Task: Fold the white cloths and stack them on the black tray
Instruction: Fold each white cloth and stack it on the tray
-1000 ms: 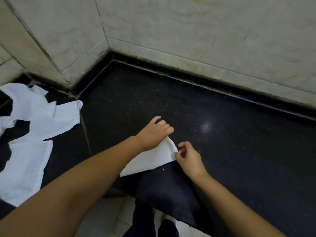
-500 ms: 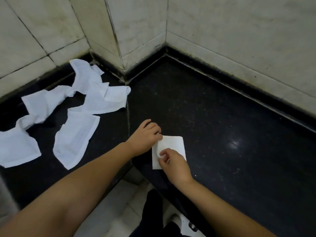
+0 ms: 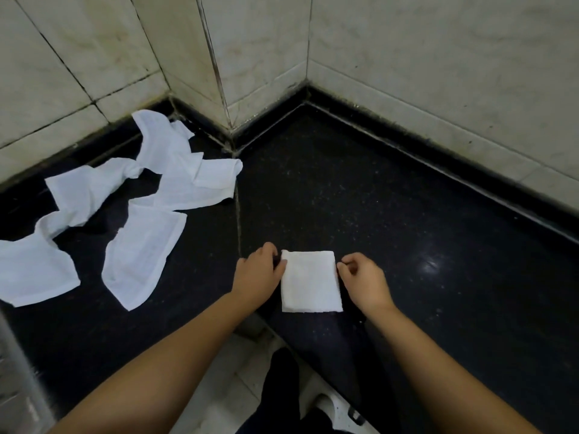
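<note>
Low in the frame's centre, the folded cloth (image 3: pixel 310 281) now lies square and released, left hand (image 3: pixel 258 274) and right hand (image 3: pixel 363 281) loosely curled, holding nothing beside it, so unfolded cloths (image 3: pixel 150 214) at left wait.

Folded cloth (image 3: pixel 310 281) between hands; unfolded cloths (image 3: pixel 141 211) left.

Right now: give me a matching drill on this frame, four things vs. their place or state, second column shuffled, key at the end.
Things:
1. folded cloth
2. unfolded cloths
3. left hand
4. right hand

Places or states:
A. at the folded square's right edge
B. crumpled, spread across the counter's left part
C. flat square near the front edge of the black counter
D. at the folded square's left edge

Pairs: 1-C, 2-B, 3-D, 4-A
</note>
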`<state>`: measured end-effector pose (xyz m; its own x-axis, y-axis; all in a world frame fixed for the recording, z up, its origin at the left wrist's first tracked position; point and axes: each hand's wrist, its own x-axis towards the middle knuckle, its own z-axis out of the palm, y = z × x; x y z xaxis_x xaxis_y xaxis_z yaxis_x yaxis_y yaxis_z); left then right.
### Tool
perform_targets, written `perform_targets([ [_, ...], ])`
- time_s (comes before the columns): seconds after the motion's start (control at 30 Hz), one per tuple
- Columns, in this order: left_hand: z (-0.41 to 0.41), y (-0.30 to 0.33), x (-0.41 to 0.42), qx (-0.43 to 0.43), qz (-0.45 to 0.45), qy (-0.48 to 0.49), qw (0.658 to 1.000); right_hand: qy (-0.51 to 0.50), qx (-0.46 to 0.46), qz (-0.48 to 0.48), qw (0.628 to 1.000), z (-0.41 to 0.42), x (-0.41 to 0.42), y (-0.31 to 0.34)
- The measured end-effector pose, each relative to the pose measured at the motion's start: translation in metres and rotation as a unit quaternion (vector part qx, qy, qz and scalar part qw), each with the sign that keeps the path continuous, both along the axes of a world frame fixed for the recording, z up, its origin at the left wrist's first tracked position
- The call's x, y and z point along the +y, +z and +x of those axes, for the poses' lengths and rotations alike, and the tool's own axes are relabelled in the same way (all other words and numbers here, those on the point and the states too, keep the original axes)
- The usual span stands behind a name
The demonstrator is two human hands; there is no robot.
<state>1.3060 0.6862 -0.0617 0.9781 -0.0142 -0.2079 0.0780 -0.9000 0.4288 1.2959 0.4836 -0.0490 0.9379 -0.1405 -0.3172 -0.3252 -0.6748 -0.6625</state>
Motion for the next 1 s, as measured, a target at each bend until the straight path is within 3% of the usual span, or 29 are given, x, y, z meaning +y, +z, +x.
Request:
perform_targets([
  [0.17, -0.012, -0.006, -0.027, 0.091, 0.096, 0.075, 0.988, 0.039, 0.093, -0.08, 0.992, 0.003, 0.006, -0.009],
  [0.27, -0.012, -0.003, -0.039, 0.128, 0.1, 0.115, 0.98, 0.054, 0.099, -0.097, 0.989, 0.002, 0.017, -0.009],
  [0.33, -0.008, 0.001, -0.044, 0.148, 0.075, 0.139, 0.976, 0.042, 0.095, -0.056, 0.993, 0.001, 0.019, -0.01],
  [0.47, -0.009, 0.006, -0.046, 0.19, -0.067, 0.194, 0.96, -0.007, 0.051, 0.072, 0.996, -0.012, 0.002, -0.005],
  [0.57, -0.022, 0.012, -0.053, 0.149, -0.184, 0.206, 0.95, -0.053, 0.012, 0.141, 0.988, -0.027, -0.017, 0.005],
  [0.67, -0.038, 0.025, -0.068, 0.123, -0.304, 0.217, 0.919, -0.074, -0.013, 0.183, 0.98, -0.042, -0.035, 0.015],
  [0.77, -0.052, 0.041, -0.083, 0.151, -0.401, 0.202, 0.881, -0.111, -0.047, 0.224, 0.967, -0.062, -0.053, 0.029],
  [1.0, -0.082, 0.071, -0.132, 0.222, -0.493, 0.073, 0.838, -0.245, -0.115, 0.26, 0.927, -0.141, -0.092, 0.056],
])
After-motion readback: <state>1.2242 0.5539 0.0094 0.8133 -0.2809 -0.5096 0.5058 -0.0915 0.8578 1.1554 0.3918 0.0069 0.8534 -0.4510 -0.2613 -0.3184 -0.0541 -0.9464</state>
